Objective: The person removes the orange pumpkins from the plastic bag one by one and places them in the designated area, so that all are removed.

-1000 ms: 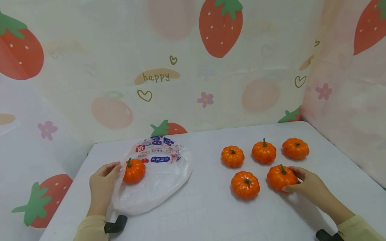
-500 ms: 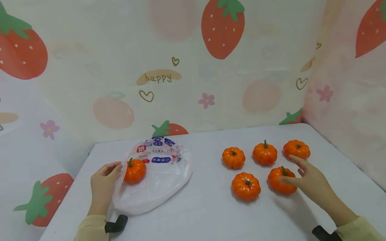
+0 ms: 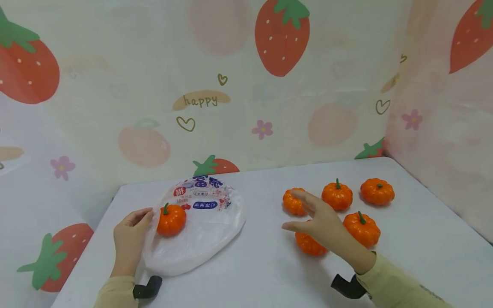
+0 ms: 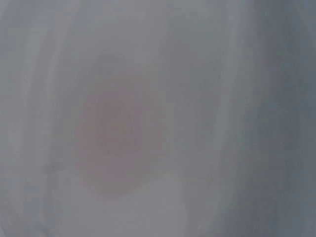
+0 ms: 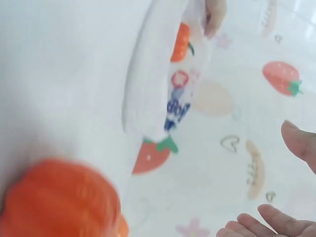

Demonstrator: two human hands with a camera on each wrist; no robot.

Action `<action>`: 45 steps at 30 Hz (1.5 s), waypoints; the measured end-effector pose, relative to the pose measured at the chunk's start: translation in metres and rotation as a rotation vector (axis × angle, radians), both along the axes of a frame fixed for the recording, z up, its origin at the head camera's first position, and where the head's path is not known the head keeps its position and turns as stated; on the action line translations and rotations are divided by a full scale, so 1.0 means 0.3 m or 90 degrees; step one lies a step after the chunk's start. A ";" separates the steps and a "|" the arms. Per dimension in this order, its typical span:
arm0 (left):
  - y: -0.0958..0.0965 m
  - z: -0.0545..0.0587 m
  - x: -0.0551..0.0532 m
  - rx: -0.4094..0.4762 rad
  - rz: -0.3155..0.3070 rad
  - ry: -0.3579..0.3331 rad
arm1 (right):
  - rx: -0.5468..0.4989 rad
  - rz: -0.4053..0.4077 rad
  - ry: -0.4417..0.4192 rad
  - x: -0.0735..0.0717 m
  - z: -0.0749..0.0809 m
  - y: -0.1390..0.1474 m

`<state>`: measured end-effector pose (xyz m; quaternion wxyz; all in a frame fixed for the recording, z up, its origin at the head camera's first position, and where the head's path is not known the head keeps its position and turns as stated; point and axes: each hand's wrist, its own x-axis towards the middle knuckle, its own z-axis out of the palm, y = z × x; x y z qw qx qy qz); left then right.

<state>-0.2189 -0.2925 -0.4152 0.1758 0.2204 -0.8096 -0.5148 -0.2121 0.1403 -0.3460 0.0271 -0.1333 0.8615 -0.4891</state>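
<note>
In the head view my left hand [image 3: 131, 239] pinches the left rim of a white printed plastic bag [image 3: 208, 239], which stands with its mouth spread. One small orange pumpkin [image 3: 171, 220] with a green stem sits in the bag near those fingers. Over the near-left pumpkin [image 3: 310, 244] my right hand [image 3: 325, 220] hovers, thumb and fingers spread, holding nothing. It partly covers that pumpkin and the back-left pumpkin [image 3: 293, 202]. Whitish plastic fills the left wrist view, with a blurred reddish patch [image 4: 121, 133] behind it. The right wrist view shows the spread right-hand fingers [image 5: 291, 224].
More pumpkins sit at the right: a back-middle pumpkin [image 3: 337, 196], a back-right pumpkin [image 3: 377, 191] and a near-right pumpkin [image 3: 362, 231]. A white cloth covers the table [image 3: 246, 278]. A strawberry-print backdrop [image 3: 292, 98] stands behind and at both sides.
My right hand has let go of the near-right pumpkin, lifted off and moved left above the near-left one. The left hand and bag have stayed in place.
</note>
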 end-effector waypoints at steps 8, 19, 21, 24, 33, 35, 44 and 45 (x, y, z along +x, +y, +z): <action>-0.010 0.007 -0.002 -0.001 0.006 0.001 | -0.074 0.051 -0.019 -0.034 -0.032 -0.186; -0.023 -0.001 -0.005 0.006 0.021 0.020 | -0.037 0.112 -0.038 -0.095 -0.039 -0.419; -0.024 -0.003 -0.006 0.006 0.022 0.025 | -0.038 0.119 -0.050 -0.108 -0.044 -0.462; -0.023 -0.003 -0.008 0.007 0.023 0.024 | -0.041 0.121 -0.065 -0.123 -0.058 -0.525; -0.016 -0.004 -0.012 0.012 0.027 0.025 | -0.029 0.142 -0.045 -0.162 -0.107 -0.683; -0.015 -0.005 -0.012 0.010 0.025 0.023 | -0.033 0.147 -0.045 -0.171 -0.116 -0.709; -0.012 0.000 -0.002 0.013 0.024 0.028 | -0.019 0.140 -0.052 -0.207 -0.161 -0.821; -0.013 0.001 -0.001 0.011 0.024 0.028 | -0.014 0.138 -0.054 -0.211 -0.165 -0.834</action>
